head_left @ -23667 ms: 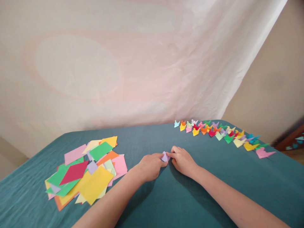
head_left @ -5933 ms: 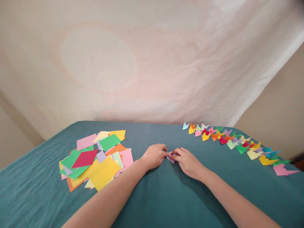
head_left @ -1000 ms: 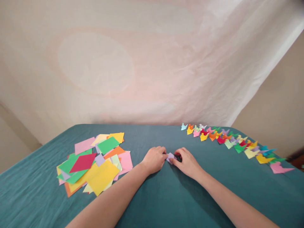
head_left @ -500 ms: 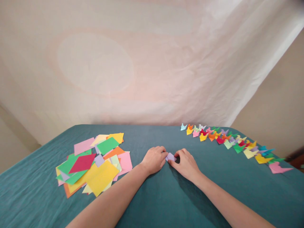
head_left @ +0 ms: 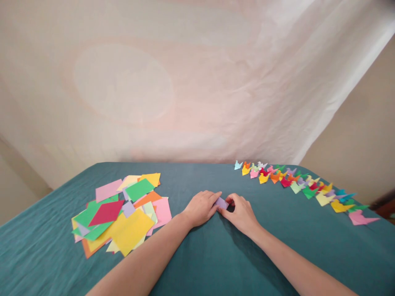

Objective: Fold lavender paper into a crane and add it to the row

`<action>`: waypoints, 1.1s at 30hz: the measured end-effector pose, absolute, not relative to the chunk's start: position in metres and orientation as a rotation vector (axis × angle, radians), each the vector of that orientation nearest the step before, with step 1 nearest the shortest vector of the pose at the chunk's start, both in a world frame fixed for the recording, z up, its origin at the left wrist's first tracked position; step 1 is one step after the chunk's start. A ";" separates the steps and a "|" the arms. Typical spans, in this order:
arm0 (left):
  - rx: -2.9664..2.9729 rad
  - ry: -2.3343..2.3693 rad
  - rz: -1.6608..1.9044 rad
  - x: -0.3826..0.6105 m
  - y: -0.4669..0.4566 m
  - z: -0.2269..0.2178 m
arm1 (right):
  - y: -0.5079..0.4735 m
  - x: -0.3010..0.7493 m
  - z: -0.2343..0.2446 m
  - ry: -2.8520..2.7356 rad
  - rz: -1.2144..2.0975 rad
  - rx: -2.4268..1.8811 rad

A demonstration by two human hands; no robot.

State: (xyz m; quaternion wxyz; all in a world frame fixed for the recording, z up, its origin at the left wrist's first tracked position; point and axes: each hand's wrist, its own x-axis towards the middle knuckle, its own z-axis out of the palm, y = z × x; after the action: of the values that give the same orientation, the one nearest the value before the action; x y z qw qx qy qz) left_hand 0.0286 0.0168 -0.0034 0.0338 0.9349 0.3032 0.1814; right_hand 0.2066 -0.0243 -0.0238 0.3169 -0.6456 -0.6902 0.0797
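A small folded piece of lilac origami paper (head_left: 221,203) is held between my two hands, just over the green tablecloth. My left hand (head_left: 202,209) grips its left side, thumb below and index finger stretched along the upper edge. On the opposite side, my right hand (head_left: 242,211) pinches the paper between a curled index finger and the thumb, whose tip reaches the lower edge. The fingertips cover parts of the paper, so its exact folds are too small to make out.
Loose coloured paper sheets (head_left: 132,230) lie in an overlapping pile on the left. Several folded paper cranes (head_left: 325,199) stand in slanting rows along the right side. The green-blue cloth (head_left: 197,263) covers the table, and a pale hanging sheet (head_left: 197,82) closes off the back.
My left index finger has straightened and moved up along the top edge of the lilac paper. The paper has turned slightly; my right hand keeps nearly the same place.
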 end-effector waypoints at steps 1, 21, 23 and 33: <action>2.871 0.920 0.557 0.028 0.017 -0.003 | -0.024 0.207 -0.024 -1.804 0.231 -1.676; 2.681 0.837 0.862 0.027 0.018 -0.001 | -0.025 0.203 -0.022 -1.598 0.521 -1.248; 2.664 0.828 0.880 0.027 0.019 -0.001 | -0.026 0.203 -0.020 -1.599 0.510 -1.243; 2.500 0.869 0.969 0.029 0.020 -0.004 | -0.026 0.208 -0.016 -1.695 0.404 -1.244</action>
State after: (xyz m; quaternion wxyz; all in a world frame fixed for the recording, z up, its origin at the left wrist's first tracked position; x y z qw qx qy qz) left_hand 0.0286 0.0202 -0.0041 0.1610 0.8754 0.3044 0.3392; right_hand 0.2081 -0.0259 -0.0165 0.4795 -0.5100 -0.6947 0.1655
